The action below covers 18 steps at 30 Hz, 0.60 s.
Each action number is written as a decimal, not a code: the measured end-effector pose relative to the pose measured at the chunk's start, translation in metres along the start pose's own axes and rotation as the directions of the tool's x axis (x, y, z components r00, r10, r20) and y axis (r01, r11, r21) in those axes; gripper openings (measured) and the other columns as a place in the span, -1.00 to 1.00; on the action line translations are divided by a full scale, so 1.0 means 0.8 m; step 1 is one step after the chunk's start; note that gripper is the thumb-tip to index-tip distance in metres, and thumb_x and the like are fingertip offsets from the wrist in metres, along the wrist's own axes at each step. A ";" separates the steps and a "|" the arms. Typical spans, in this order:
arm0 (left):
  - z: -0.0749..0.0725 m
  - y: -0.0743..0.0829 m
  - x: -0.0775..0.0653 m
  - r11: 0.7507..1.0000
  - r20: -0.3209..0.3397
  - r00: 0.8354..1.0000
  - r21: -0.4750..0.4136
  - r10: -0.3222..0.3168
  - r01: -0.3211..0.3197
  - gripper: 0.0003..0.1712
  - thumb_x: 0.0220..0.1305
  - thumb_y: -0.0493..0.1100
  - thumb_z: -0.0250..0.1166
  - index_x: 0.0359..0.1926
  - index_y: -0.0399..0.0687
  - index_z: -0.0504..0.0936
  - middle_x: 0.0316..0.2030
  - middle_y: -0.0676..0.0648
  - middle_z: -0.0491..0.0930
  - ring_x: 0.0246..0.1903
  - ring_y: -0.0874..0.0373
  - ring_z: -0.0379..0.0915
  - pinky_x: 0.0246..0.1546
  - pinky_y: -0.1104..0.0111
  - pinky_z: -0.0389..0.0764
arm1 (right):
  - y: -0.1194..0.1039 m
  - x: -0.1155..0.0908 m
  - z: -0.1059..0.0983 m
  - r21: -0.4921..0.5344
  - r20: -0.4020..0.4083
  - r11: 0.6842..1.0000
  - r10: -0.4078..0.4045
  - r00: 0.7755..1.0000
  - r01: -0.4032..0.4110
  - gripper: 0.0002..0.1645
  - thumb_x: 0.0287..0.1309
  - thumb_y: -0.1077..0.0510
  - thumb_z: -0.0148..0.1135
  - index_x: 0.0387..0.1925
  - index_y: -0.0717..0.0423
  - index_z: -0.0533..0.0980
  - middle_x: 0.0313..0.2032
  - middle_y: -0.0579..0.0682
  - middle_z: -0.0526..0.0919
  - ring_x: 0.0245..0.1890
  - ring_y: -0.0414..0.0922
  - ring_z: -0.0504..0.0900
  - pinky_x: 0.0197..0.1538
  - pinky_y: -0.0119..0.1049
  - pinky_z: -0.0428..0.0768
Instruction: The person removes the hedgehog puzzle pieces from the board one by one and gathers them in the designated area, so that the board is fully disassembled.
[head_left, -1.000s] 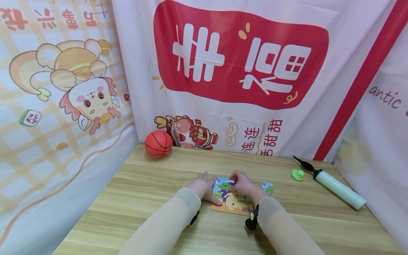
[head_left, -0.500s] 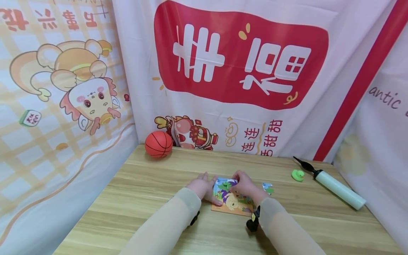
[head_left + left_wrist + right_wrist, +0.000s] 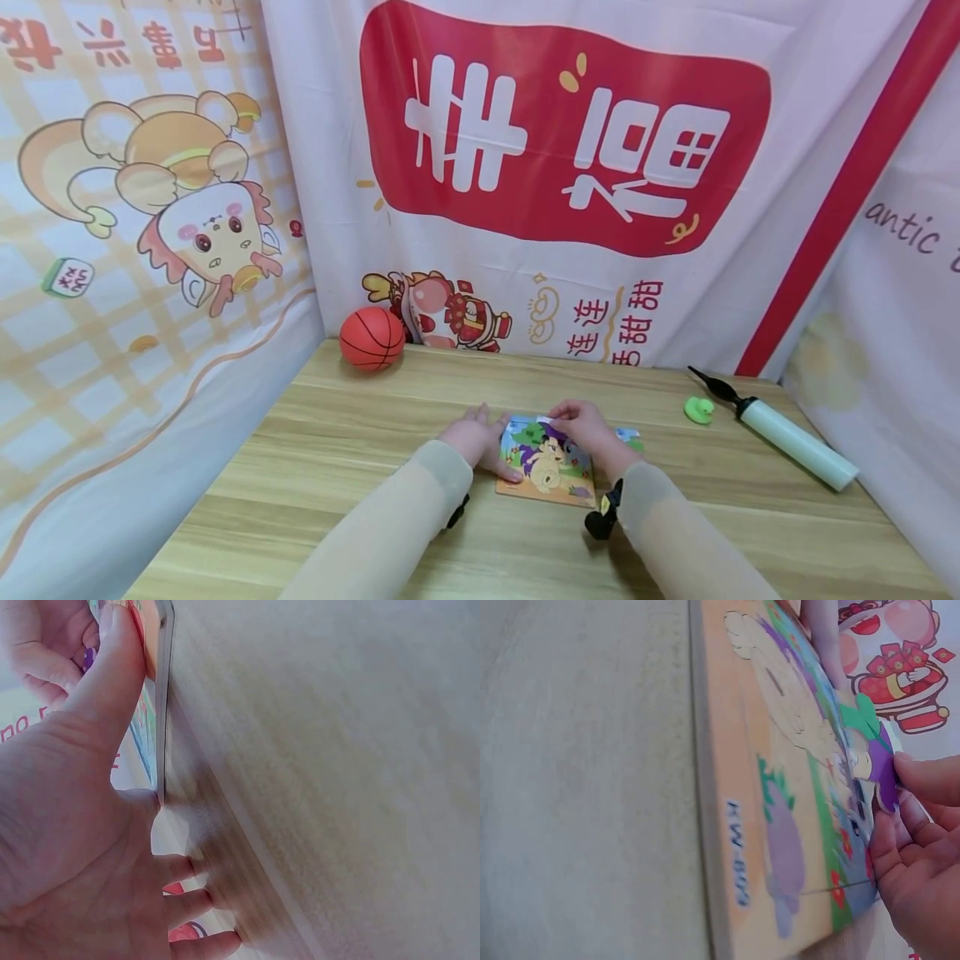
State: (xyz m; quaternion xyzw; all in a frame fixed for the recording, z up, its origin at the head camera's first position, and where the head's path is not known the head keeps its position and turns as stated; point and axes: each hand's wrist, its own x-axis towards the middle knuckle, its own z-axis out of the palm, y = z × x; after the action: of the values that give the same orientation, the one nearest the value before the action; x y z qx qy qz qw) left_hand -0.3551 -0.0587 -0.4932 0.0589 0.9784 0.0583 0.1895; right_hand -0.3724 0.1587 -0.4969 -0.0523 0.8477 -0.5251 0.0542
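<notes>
A picture puzzle board (image 3: 545, 481) with a cartoon animal on it lies on the wooden table. My left hand (image 3: 472, 439) is at its left side, the thumb (image 3: 120, 667) lying along the board and the other fingers spread onto the table. Over the upper right of the board, my right hand (image 3: 588, 433) pinches a purple and green puzzle piece (image 3: 885, 761) between thumb and fingers. In the right wrist view that piece is tilted up from the board's surface. Another loose puzzle piece (image 3: 630, 437) lies right of the board, partly hidden by my right hand.
A red toy basketball (image 3: 372, 338) stands at the table's back left corner. Towards the right are a green rubber duck (image 3: 699, 410) and a pale hand pump (image 3: 798, 443) with a black nozzle. Printed cloth hangs behind and at both sides of the table (image 3: 360, 417).
My right hand has shifted slightly to the right with the piece, uncovering more of the board's picture and covering part of the loose piece. My left hand has stayed in place.
</notes>
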 end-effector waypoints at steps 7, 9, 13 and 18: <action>-0.013 0.009 -0.020 1.000 -0.006 1.000 -0.018 -0.003 0.003 0.46 -0.42 0.66 0.38 0.56 0.42 -0.01 0.55 -0.15 -0.17 0.49 -0.14 -0.27 0.33 -0.16 0.11 | -0.004 -0.012 -0.049 0.039 -0.047 0.998 0.045 0.998 -0.043 -0.85 0.21 0.24 0.32 -0.18 0.19 0.61 -0.25 0.06 0.65 -0.20 -0.02 0.58 -0.03 -0.08 0.50; -0.015 0.010 -0.025 1.000 -0.015 1.000 -0.023 -0.002 0.001 0.46 -0.42 0.65 0.40 0.56 0.40 0.02 0.55 -0.15 -0.15 0.49 -0.14 -0.25 0.32 -0.17 0.11 | -0.003 -0.017 -0.071 0.034 -0.054 0.999 0.044 0.998 -0.042 -0.81 0.23 0.24 0.30 -0.15 0.24 0.58 -0.24 0.07 0.65 -0.18 -0.02 0.57 0.01 -0.03 0.48; -0.012 0.008 -0.021 0.999 -0.013 1.000 -0.052 -0.003 0.002 0.46 -0.42 0.65 0.39 0.56 0.41 0.01 0.55 -0.16 -0.16 0.49 -0.15 -0.28 0.34 -0.17 0.06 | 0.011 -0.027 -0.117 -0.001 -0.075 0.999 0.053 0.996 -0.053 -0.82 0.29 0.24 0.24 -0.14 0.30 0.56 -0.25 0.06 0.63 -0.22 -0.05 0.54 -0.04 -0.06 0.48; -0.005 0.005 -0.008 0.997 -0.004 1.000 -0.074 0.003 -0.003 0.48 -0.45 0.67 0.38 0.55 0.43 -0.02 0.55 -0.17 -0.19 0.50 -0.16 -0.32 0.36 -0.17 0.01 | 0.046 -0.044 -0.173 -0.077 -0.124 0.994 0.069 0.990 -0.079 -0.83 0.34 0.29 0.17 -0.14 0.35 0.56 -0.27 0.08 0.64 -0.26 -0.09 0.55 -0.14 -0.18 0.54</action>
State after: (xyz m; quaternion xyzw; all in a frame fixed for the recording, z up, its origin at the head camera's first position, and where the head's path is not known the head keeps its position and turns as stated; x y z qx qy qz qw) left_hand -0.3503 -0.0563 -0.4869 0.0531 0.9758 0.0947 0.1897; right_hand -0.3589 0.3026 -0.4671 0.0090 0.8715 -0.4899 0.0202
